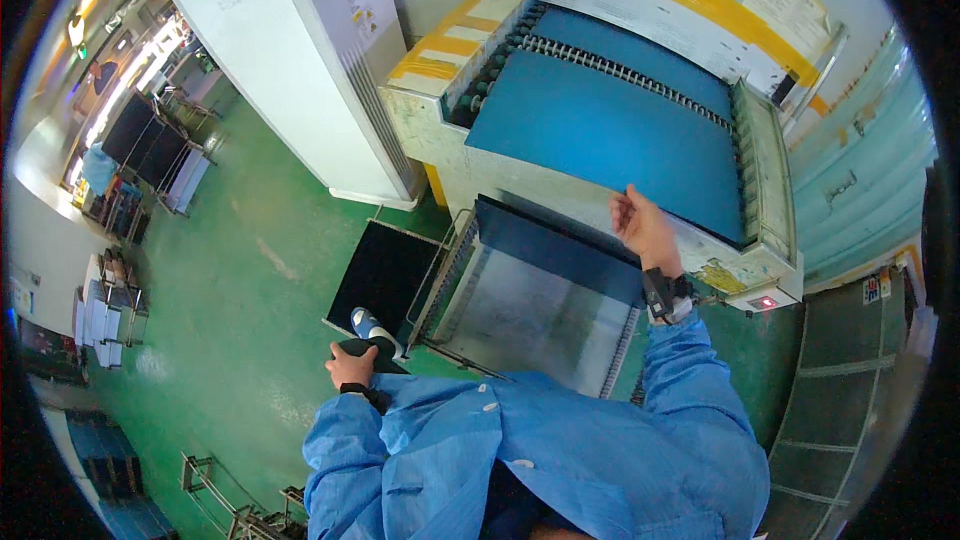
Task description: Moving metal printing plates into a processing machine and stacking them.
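A large flat blue panel [590,125] lies on the rollers of a conveyor machine in front of me. My right hand [645,230] is at the panel's near edge, with thumb and fingers closed together on that edge. A dark band sits on the right wrist. Low on the left, my left hand [350,367] rests by my dark-trousered knee, thumb and fingers apart, with no object visible in it. Below the machine stands a rack [540,310] with toothed side rails, and a dark blue panel [560,252] stands in its far end.
A second blue panel [640,40] lies farther back on the rollers. Beside the rack is a black mat-like sheet [385,275] near my shoe. A tall white cabinet [290,60] stands left of the machine. At the right is a grey shelf-like frame [840,400].
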### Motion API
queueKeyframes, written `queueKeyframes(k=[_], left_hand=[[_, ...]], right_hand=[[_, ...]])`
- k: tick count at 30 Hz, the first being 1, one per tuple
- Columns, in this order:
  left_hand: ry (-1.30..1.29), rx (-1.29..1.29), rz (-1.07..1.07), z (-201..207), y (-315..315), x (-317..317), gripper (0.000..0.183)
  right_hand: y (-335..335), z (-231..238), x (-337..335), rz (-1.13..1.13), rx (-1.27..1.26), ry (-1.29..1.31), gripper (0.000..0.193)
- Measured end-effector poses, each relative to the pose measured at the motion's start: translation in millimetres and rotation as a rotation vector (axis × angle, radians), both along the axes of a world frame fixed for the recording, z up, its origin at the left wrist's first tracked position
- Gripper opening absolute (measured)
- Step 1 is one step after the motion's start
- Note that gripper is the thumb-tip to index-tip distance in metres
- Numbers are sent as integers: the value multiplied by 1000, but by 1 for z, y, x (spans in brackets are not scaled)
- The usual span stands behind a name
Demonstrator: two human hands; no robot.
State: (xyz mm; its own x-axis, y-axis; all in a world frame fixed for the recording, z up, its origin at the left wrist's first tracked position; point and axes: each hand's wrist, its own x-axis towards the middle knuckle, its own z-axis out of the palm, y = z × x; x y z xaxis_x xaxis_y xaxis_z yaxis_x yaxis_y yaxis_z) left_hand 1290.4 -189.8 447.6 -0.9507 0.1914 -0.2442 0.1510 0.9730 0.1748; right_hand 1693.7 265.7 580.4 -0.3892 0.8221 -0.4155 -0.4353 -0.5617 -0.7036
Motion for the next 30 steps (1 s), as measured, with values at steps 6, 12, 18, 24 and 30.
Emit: queueKeyframes(k=[6,12,18,24,30], left_hand=[[-37,-18,11,6,6,1,111],[-24,-20,18,1,5,-1,111],[-20,-15,13,4,7,1,111],[-31,-24,18,-2,3,-2,111],[-32,-23,5,-2,6,-2,112]], right_hand=[[-5,-19,-1,80,14,69,32],[1,-1,-16,162,163,-98,39],[9,9,-18,192,197,-144,42],[-4,7,-20,212,296,-187,39],[-18,-66,-14,383,711,-997,34]])
